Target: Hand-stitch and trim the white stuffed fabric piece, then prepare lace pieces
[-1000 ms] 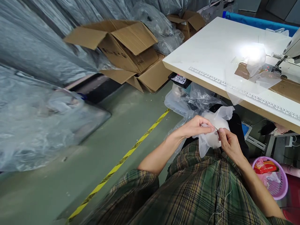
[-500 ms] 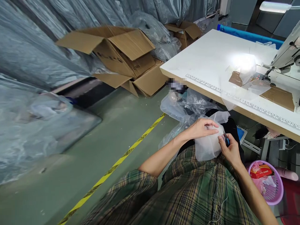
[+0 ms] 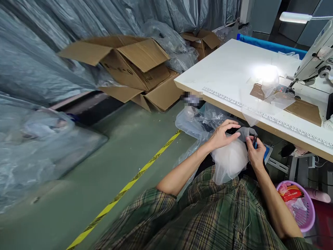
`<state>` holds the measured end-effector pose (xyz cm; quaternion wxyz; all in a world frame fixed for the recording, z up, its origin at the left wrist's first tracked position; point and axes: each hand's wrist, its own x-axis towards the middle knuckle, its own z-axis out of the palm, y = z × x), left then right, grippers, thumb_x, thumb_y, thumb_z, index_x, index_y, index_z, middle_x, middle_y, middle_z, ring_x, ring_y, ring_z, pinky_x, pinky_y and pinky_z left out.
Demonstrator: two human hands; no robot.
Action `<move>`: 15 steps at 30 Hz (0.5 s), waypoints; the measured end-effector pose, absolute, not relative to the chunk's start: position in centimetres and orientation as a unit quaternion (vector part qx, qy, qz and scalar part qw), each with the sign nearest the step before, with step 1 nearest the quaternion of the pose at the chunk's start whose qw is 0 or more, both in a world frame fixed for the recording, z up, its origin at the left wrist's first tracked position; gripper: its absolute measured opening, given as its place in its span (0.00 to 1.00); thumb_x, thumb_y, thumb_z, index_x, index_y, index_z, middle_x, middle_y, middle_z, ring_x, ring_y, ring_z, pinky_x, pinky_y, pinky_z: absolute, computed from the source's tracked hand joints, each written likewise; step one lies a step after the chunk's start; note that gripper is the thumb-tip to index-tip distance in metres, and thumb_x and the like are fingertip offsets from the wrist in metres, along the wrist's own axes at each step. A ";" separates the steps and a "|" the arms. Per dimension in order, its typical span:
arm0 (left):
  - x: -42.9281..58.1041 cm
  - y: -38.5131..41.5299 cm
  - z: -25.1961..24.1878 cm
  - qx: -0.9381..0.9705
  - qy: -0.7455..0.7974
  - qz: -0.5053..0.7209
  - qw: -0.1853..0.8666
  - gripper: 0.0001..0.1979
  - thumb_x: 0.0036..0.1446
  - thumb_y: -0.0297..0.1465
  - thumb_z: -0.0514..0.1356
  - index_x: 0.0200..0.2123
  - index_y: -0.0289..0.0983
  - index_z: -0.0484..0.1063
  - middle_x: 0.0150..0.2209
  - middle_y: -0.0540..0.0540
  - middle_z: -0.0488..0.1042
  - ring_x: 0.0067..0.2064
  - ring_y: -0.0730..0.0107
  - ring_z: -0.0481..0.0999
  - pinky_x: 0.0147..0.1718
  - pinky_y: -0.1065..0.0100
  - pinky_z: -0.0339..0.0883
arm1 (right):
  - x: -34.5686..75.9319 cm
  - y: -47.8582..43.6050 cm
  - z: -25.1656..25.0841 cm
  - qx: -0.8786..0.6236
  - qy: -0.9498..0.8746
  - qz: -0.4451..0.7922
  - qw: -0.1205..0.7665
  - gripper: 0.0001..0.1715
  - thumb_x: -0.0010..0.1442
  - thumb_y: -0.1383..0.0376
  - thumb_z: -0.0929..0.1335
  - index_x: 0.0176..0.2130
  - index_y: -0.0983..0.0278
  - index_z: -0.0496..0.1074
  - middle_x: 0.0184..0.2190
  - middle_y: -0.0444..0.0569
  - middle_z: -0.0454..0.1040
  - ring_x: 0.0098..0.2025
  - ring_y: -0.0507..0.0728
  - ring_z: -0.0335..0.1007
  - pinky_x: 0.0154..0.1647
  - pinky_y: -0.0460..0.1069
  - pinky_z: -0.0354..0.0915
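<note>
Left hand (image 3: 221, 136): thumb and fingers spread, no grip visible. Fingertips at the upper part of the bunched sheer white cloth (image 3: 230, 159); contact there unclear. Right hand (image 3: 257, 152): fingers closed round 1 pair of small blue-and-black thread snips (image 3: 254, 142), dark end up. Thumb is at the cloth's raised fold; can't tell if it's pinching.

Cloth position: main mass just below the left hand and left of the right hand, 1 fold rising between the 2 hands. Green plaid shirt (image 3: 208, 211) is on the near side of both.

Around the hands: white-topped sewing table (image 3: 215, 71) with printed ruler, beyond both. White sewing machine (image 3: 313, 52) on it, beyond the right hand. Crumpled clear plastic (image 3: 191, 124), left of the left hand. Round purple plastic basket (image 3: 305, 218), right of and nearer than the right hand, 1 red packet (image 3: 290, 192) inside. Yellow-and-black floor tape (image 3: 135, 177), well left of the left hand.
</note>
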<state>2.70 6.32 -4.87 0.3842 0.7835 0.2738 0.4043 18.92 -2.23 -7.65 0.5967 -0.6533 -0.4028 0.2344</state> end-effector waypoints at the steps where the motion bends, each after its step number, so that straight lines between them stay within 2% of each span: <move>1: 2.9 6.7 -4.6 0.790 0.253 0.389 0.400 0.16 0.60 0.38 0.64 0.50 0.38 0.77 0.53 0.38 0.74 0.57 0.57 0.73 0.58 0.55 0.66 | 18.9 -2.7 -7.2 -0.648 -0.410 0.240 0.595 0.27 0.51 0.43 0.71 0.29 0.64 0.75 0.23 0.44 0.70 0.26 0.53 0.62 0.30 0.49 0.63; 6: 4.6 8.3 -3.0 0.776 0.106 0.270 0.559 0.24 0.52 0.40 0.69 0.53 0.40 0.77 0.60 0.39 0.70 0.64 0.47 0.67 0.65 0.50 0.56 | 18.2 -5.9 -3.4 -0.614 -0.468 0.296 0.562 0.23 0.55 0.47 0.71 0.27 0.64 0.75 0.21 0.43 0.69 0.23 0.51 0.59 0.25 0.47 0.59; 8: 5.3 8.2 -2.2 0.736 0.050 0.220 0.638 0.20 0.51 0.41 0.69 0.46 0.40 0.80 0.60 0.40 0.71 0.66 0.46 0.64 0.66 0.51 0.55 | 18.0 -7.0 -1.9 -0.605 -0.480 0.308 0.556 0.20 0.56 0.49 0.71 0.28 0.64 0.76 0.20 0.43 0.69 0.22 0.50 0.59 0.23 0.46 0.58; 10: 5.7 7.7 -1.5 0.694 0.023 0.196 0.693 0.15 0.50 0.42 0.70 0.35 0.37 0.81 0.59 0.38 0.73 0.65 0.47 0.66 0.64 0.52 0.57 | 18.1 -7.8 -0.9 -0.604 -0.477 0.304 0.562 0.18 0.55 0.51 0.72 0.28 0.63 0.77 0.21 0.43 0.69 0.23 0.50 0.59 0.23 0.46 0.58; 12: 5.7 7.1 -0.8 0.661 0.044 0.199 0.722 0.17 0.49 0.44 0.70 0.28 0.35 0.77 0.52 0.36 0.77 0.57 0.51 0.74 0.58 0.55 0.64 | 18.5 -8.3 -0.4 -0.602 -0.439 0.292 0.599 0.15 0.53 0.53 0.74 0.28 0.63 0.78 0.23 0.43 0.70 0.23 0.49 0.57 0.22 0.45 0.57; 14: 5.4 6.5 -0.2 0.637 0.101 0.213 0.734 0.20 0.49 0.46 0.71 0.28 0.33 0.75 0.41 0.38 0.80 0.44 0.61 0.78 0.47 0.60 0.69 | 19.2 -8.6 -0.1 -0.580 -0.357 0.302 0.667 0.16 0.51 0.53 0.76 0.29 0.63 0.77 0.24 0.42 0.68 0.21 0.47 0.53 0.19 0.44 0.53; 15: 5.3 6.3 0.0 0.627 0.134 0.224 0.734 0.21 0.49 0.46 0.71 0.28 0.33 0.74 0.35 0.41 0.79 0.38 0.66 0.77 0.42 0.64 0.69 | 19.6 -8.6 0.0 -0.556 -0.309 0.318 0.703 0.16 0.49 0.53 0.77 0.30 0.62 0.77 0.23 0.41 0.67 0.19 0.46 0.51 0.17 0.43 0.51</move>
